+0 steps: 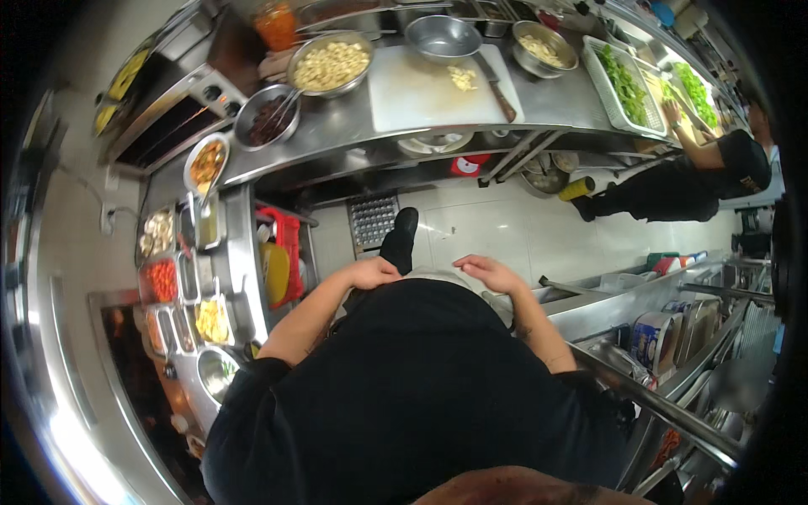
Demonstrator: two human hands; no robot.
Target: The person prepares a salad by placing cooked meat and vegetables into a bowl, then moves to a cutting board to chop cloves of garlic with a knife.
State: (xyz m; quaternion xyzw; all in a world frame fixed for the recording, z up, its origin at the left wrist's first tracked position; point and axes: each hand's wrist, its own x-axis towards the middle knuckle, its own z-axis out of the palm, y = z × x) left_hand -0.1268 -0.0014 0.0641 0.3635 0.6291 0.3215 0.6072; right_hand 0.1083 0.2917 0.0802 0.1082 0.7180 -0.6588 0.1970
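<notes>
My left hand (375,273) is at my waist, its fingers bent at the edge of a light apron (432,275); whether it pinches the cloth is unclear. On the other side of my waist, my right hand (485,271) is held above the apron with its fingers apart and nothing in it. Beyond both hands, a white cutting board (416,95) lies on the steel counter. It bears chopped pale pieces (463,78) and a knife (495,88) with a wooden handle. An empty metal bowl (444,38) stands at the board's far edge.
Metal bowls of pale cubes (331,65), dark food (268,117) and pale slices (540,50) stand on the counter. Trays of toppings (161,279) line the left side. A co-worker (688,170) handles greens at the right. A steel rail (656,404) and shelving flank me on the right.
</notes>
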